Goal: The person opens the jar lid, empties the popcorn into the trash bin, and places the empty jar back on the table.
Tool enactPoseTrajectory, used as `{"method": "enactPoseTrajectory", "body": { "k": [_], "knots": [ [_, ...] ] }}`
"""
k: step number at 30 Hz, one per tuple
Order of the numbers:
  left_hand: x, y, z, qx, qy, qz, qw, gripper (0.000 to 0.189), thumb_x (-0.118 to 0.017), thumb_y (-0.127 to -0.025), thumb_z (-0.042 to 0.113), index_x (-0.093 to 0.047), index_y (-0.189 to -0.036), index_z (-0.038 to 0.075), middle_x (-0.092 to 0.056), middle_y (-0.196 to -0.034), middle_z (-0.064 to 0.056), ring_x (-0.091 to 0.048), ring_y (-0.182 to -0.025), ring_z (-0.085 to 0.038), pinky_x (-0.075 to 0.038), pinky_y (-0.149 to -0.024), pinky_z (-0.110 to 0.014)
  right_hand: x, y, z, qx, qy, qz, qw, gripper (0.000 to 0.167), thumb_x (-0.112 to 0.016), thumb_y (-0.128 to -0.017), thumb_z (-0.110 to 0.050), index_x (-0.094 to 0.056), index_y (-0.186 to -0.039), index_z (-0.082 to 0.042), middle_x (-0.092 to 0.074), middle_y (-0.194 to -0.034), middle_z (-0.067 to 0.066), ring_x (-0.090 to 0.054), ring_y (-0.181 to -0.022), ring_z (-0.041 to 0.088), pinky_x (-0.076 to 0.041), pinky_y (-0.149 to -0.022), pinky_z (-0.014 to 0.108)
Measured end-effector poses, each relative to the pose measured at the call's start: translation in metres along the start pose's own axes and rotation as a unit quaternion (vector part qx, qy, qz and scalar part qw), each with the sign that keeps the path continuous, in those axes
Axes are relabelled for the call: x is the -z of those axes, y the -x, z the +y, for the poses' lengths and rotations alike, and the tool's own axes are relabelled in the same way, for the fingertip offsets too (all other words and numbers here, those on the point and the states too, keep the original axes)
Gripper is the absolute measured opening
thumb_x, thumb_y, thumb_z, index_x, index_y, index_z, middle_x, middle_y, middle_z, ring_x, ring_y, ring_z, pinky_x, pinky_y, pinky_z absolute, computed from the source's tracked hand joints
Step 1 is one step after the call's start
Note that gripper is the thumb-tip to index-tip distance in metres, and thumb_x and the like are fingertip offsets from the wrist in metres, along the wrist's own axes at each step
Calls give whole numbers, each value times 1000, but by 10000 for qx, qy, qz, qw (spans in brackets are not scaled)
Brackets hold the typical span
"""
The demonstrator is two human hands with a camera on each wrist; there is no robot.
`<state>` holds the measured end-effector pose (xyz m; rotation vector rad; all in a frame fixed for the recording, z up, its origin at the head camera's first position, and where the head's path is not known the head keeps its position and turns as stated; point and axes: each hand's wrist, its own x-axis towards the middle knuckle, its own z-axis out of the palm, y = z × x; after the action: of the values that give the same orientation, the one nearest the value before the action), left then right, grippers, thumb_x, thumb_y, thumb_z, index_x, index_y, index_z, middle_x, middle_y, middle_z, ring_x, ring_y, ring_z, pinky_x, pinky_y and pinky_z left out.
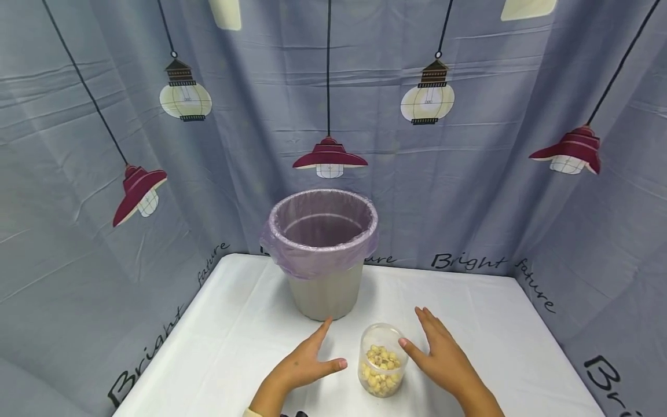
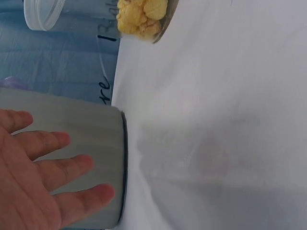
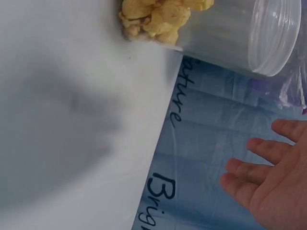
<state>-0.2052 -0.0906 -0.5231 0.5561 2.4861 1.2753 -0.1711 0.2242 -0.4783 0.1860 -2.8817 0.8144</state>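
A clear plastic jar (image 1: 382, 360), uncovered and partly filled with yellow popcorn (image 1: 381, 376), stands upright on the white table. To its left is my left hand (image 1: 304, 365), fingers extended and thumb pointing toward the jar with a gap between. My right hand (image 1: 447, 360) is on the other side, its thumb tip at or very near the jar's rim; contact cannot be made out. Both wrist views show spread, uncurled fingers and nothing in either palm. In the right wrist view the jar (image 3: 216, 36) lies sideways across the top, with popcorn (image 3: 160, 19) at its base.
Behind the hands stands a grey bin (image 1: 325, 289) lined with a purple plastic bag (image 1: 318, 263). A white cloth covers the table (image 1: 458, 313). Blue-grey curtains (image 1: 250, 127) with printed lamps enclose the back and sides. A small dark object (image 1: 301, 414) shows at the bottom edge.
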Motion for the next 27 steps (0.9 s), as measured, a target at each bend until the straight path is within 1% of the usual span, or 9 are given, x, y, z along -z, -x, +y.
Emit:
{"method": "enactPoseTrajectory", "body": {
  "k": [5, 10, 15, 21, 24, 27],
  "knots": [
    [-6, -3, 3, 20, 12, -50, 10000, 106, -64, -83, 69, -12, -161, 19, -23, -164, -11, -30, -147, -38, -31, -113, -62, -1, -2, -8, -28, -10, -110, 9999, 91, -52, -91, -69, -32, -155, -8, -27, -160, 22, -27, -144, 48, -28, -109, 70],
    [-10, -5, 7, -84, -23, -57, 9999, 107, -65, -82, 70, -13, -161, 20, -24, -163, -11, -31, -146, -37, -32, -113, -61, -1, 0, -15, -73, -45, -185, 9998, 93, -51, -90, -71, -31, -156, -10, -26, -161, 21, -26, -145, 46, -27, -110, 70],
    [-14, -5, 8, -148, -21, -5, 9999, 109, -68, -82, 67, -13, -161, 17, -24, -163, -12, -32, -146, -38, -32, -112, -61, -4, 2, -17, 43, -105, -160, 9998, 91, -52, -90, -70, -32, -156, -11, -27, -161, 19, -27, -146, 45, -28, -109, 69],
    [-18, -4, 7, -212, 15, 32, 9998, 108, -70, -81, 64, -13, -161, 20, -24, -163, -10, -32, -146, -36, -32, -113, -59, -8, 3, -20, 164, -104, -148, 9997, 92, -53, -89, -71, -34, -155, -11, -28, -161, 19, -29, -145, 45, -30, -108, 69],
    [-20, -5, 8, -283, -17, 40, 9996, 109, -70, -80, 66, -13, -161, 18, -24, -163, -9, -32, -146, -35, -33, -113, -58, -8, 3, -21, 220, -91, -110, 9997, 92, -53, -89, -71, -35, -155, -10, -29, -160, 20, -30, -144, 45, -30, -108, 69],
    [-23, -9, 10, -337, -65, 91, 9994, 109, -71, -80, 65, -13, -161, 19, -25, -163, -8, -33, -146, -33, -33, -114, -56, -6, 2, -22, 287, -77, -13, 9996, 91, -55, -89, -70, -35, -154, -11, -30, -160, 20, -31, -144, 45, -31, -107, 69]
  ]
}}
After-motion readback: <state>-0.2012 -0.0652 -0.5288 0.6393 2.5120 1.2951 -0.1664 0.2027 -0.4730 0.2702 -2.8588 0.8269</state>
